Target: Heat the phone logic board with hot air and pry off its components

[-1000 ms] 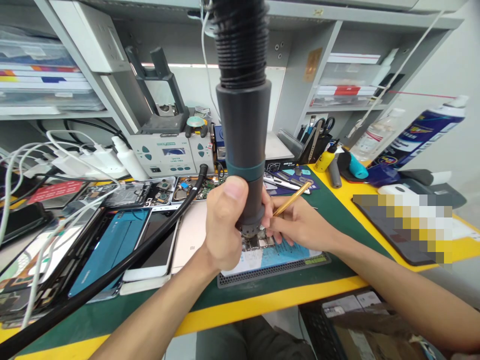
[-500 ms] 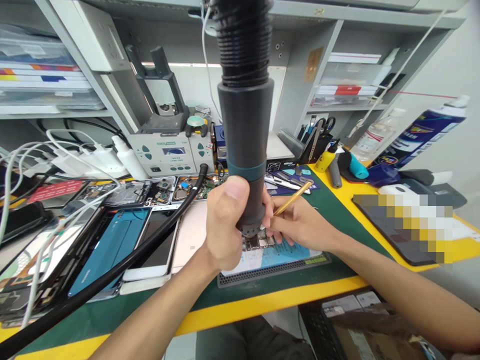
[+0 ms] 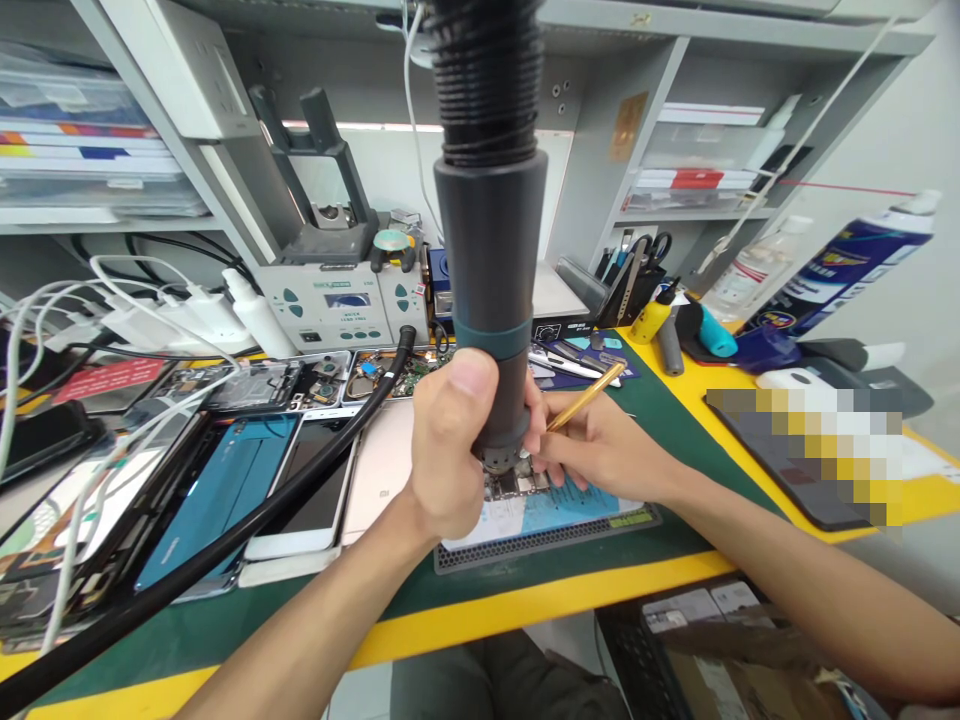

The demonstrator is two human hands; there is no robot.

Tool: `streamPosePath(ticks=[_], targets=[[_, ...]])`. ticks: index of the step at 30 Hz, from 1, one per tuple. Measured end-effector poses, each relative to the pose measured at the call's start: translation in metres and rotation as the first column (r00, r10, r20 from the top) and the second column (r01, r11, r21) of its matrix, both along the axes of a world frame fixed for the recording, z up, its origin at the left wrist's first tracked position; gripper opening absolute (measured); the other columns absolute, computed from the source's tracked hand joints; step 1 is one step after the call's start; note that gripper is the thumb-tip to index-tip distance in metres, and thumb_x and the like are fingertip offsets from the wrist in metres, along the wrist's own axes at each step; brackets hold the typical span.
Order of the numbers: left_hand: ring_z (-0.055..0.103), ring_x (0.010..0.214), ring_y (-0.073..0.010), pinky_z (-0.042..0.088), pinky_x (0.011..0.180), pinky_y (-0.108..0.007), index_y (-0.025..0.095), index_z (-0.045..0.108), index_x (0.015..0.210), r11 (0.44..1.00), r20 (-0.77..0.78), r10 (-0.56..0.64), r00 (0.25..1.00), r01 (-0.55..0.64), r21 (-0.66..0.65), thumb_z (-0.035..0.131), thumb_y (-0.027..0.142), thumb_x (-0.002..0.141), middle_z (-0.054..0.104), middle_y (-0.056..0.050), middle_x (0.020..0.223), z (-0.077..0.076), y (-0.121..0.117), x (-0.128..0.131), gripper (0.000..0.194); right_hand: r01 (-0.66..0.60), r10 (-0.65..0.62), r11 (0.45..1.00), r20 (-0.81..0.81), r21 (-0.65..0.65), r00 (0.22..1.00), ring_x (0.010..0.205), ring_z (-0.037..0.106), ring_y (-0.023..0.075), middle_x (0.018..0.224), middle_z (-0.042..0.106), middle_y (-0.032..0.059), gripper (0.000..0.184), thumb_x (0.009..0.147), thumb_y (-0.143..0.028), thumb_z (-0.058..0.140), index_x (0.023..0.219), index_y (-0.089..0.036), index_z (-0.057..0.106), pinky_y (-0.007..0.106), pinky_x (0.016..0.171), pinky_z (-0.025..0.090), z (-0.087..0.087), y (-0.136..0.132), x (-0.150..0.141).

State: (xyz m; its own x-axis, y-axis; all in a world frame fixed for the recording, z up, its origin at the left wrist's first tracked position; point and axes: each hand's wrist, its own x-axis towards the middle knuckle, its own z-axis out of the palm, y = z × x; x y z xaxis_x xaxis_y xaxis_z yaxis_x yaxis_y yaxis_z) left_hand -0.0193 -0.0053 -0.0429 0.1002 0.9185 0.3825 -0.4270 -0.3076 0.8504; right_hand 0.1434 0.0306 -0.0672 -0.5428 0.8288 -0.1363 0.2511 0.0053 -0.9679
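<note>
My left hand [image 3: 446,450] is wrapped round the lower end of a dark grey hot-air gun handle [image 3: 491,290], held upright with its nozzle just above a small circuit board [image 3: 521,485]. My right hand [image 3: 600,445] pinches gold-coloured tweezers [image 3: 585,397], whose tips point at the board beside the nozzle. The board lies on a blue and white work mat [image 3: 555,515]. The tweezer tips are hidden behind the handle.
Several opened phones [image 3: 225,480] and a thick black hose [image 3: 225,545] lie on the green bench mat [image 3: 675,430] to the left. A rework station [image 3: 337,300] stands at the back. Bottles, scissors and a spray can [image 3: 840,265] crowd the right side.
</note>
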Motion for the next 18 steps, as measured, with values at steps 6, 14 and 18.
streamPosePath(ticks=[6, 14, 18], targets=[[0.058, 0.053, -0.0197, 0.048, 0.056, -0.035, 0.021, 0.066, 0.071, 0.999, -0.072, 0.036, 0.997, -0.035, 0.010, 0.048, 0.067, 0.087, 0.063, -0.005, 0.062, -0.0018, 0.0015, -0.0008, 0.052, 0.009, -0.009, 1.000, 0.001, -0.001, 1.000, 0.047, 0.055, 0.0083, 0.061, 0.062, -0.0032, 0.007, 0.074, -0.014, 0.064, 0.076, -0.017, 0.058, 0.017, 0.040, 0.041, -0.0010, -0.0006, 0.0014], [0.058, 0.054, -0.0196, 0.049, 0.057, -0.035, 0.020, 0.066, 0.075, 0.999, -0.073, 0.031, 0.997, -0.029, 0.028, 0.044, 0.061, 0.090, 0.063, -0.005, 0.064, -0.0029, 0.0001, -0.0019, 0.048, 0.006, -0.006, 1.000, 0.001, 0.008, 1.000, 0.047, 0.055, 0.0083, 0.061, 0.062, -0.0028, 0.007, 0.073, -0.014, 0.063, 0.077, -0.017, 0.058, 0.017, 0.039, 0.040, -0.0015, -0.0006, 0.0008], [0.059, 0.055, -0.0194, 0.049, 0.058, -0.035, 0.020, 0.065, 0.075, 1.000, -0.058, 0.022, 0.998, -0.021, 0.015, 0.044, 0.059, 0.090, 0.063, -0.005, 0.066, -0.0036, -0.0001, -0.0018, 0.047, -0.002, 0.002, 1.000, 0.003, 0.011, 1.000, 0.047, 0.055, 0.0084, 0.061, 0.061, -0.0026, 0.006, 0.075, -0.015, 0.063, 0.077, -0.017, 0.058, 0.017, 0.040, 0.040, -0.0017, -0.0008, 0.0008]])
